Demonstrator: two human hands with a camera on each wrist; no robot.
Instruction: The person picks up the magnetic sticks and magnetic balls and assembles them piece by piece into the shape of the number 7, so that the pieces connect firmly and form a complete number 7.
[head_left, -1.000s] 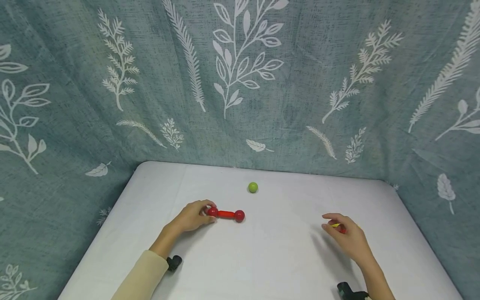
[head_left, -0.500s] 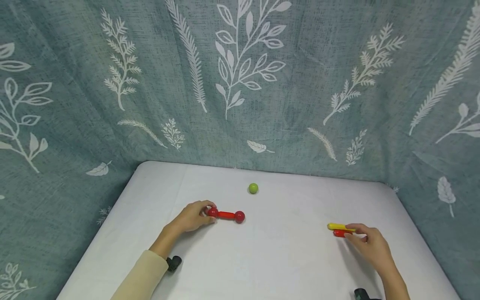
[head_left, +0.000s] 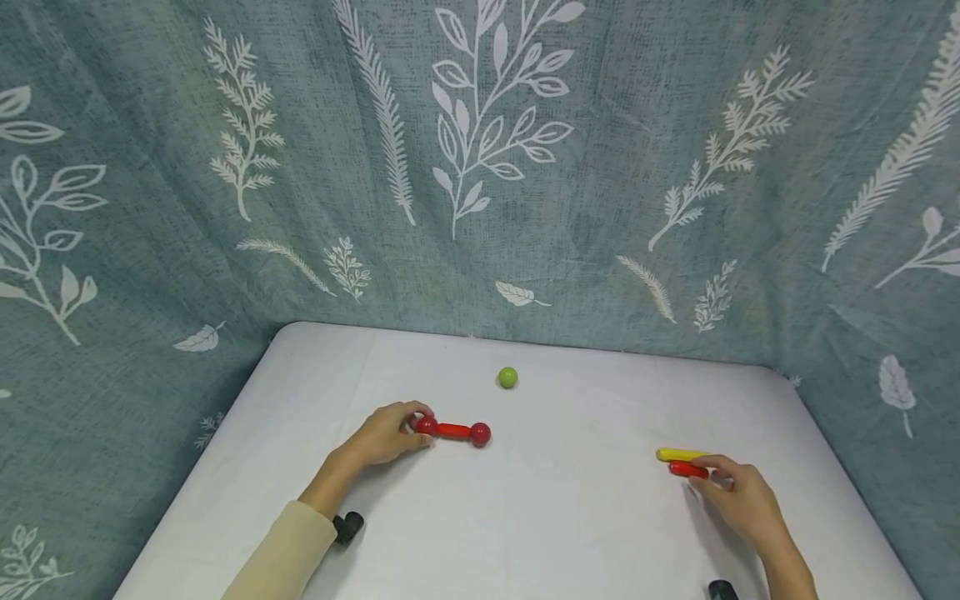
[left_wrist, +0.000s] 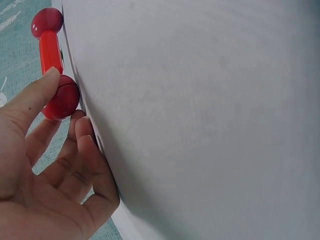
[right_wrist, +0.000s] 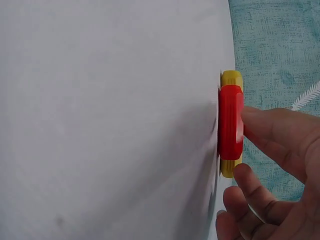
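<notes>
My left hand [head_left: 386,433] grips the near red ball [left_wrist: 64,100] of a dumbbell-shaped toy piece, its thumb on the ball by the rod. A short red rod [head_left: 453,431] joins it to a second red ball [head_left: 480,434]. To the right, a yellow rod [head_left: 681,455] and a shorter red rod [head_left: 687,470] lie side by side on the table. Around their right ends is my right hand [head_left: 742,496], thumb and forefinger apart on either side. In the right wrist view the thumb [right_wrist: 265,120] is beside the loose red rod, seemingly touching it.
A small green ball [head_left: 507,377] lies at the back of the white-covered table [head_left: 555,517]. Behind the table hangs a blue-green curtain [head_left: 585,250] with white leaf prints. Dark wrist cameras show below both hands.
My right hand has moved right and lowered the yellow and red rods to the table; its fingers have since loosened, baring more of the red rod. The left hand stays on the red ball.
</notes>
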